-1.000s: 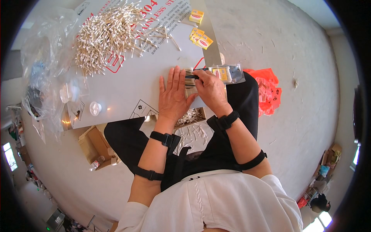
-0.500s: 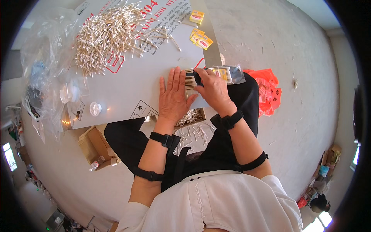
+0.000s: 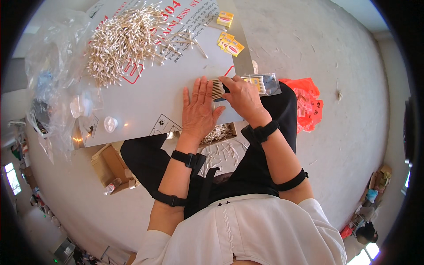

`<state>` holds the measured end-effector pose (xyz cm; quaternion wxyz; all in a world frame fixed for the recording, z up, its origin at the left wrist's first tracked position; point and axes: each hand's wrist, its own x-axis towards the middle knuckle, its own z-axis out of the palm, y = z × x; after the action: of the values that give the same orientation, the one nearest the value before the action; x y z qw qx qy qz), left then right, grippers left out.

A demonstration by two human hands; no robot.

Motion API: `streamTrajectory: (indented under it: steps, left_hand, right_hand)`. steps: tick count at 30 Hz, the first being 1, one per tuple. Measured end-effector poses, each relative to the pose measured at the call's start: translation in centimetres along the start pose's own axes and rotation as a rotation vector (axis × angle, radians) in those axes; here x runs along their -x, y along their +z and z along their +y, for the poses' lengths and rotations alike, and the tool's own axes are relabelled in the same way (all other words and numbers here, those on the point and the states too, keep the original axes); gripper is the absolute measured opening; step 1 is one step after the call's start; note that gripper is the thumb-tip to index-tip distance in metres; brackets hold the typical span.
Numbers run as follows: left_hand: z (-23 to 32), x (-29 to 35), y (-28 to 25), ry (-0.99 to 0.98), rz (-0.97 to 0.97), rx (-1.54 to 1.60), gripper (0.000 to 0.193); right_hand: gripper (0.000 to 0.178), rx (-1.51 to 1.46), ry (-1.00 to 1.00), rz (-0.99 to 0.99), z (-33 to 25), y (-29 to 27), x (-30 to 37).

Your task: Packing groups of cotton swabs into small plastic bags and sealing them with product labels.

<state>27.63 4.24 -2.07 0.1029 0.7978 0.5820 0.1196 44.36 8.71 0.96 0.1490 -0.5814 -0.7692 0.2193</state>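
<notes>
My left hand lies flat on the metal sheet, fingers stretched and close together, its edge beside a row of cotton swabs. My right hand is closed, with bent fingers and thumb at the right end of that row. A dark piece shows at its fingertips; what exactly it grips is hidden. Just right of this hand is a clear plastic bag holding swabs and a yellow card, reaching over my knee.
A big heap of loose swabs covers the far left of the sheet. Yellow cards lie near its far right edge, and a small white round container at the near left. A red plastic bag and a cardboard box are on the floor.
My right hand's fingertips have shifted slightly left over the swab row. The left hand stays almost in place.
</notes>
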Motion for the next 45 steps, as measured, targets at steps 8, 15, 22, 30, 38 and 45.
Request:
streamTrajectory:
  steps: [8,15,22,30,38,45]
  left_hand:
    - [-2.0,0.2,-1.7,-0.182,0.359,0.855,0.066]
    - [-2.2,0.7,-2.4,-0.087,0.205,0.142,0.078]
    - [0.1,0.2,-1.2,-0.005,-0.008,-0.001,0.092]
    - [-0.4,0.1,-0.9,0.025,-0.035,-0.018,0.091]
    - [-0.4,0.1,-0.8,0.042,-0.054,0.011,0.086]
    - [-0.1,0.3,-0.9,0.024,-0.109,0.015,0.084]
  right_hand:
    - [0.050,-0.058,0.001,0.049,0.6,0.3,0.4]
    - [0.051,-0.091,-0.044,0.088,0.5,0.2,1.4]
    - [0.047,-0.200,-0.008,0.162,0.4,0.8,3.0]
    - [0.053,-0.070,-0.160,0.194,-0.1,0.3,1.2]
    - [0.052,-0.007,-0.274,0.027,1.6,-0.3,-1.0]
    - [0.055,0.049,-0.206,0.059,2.0,-1.3,0.2]
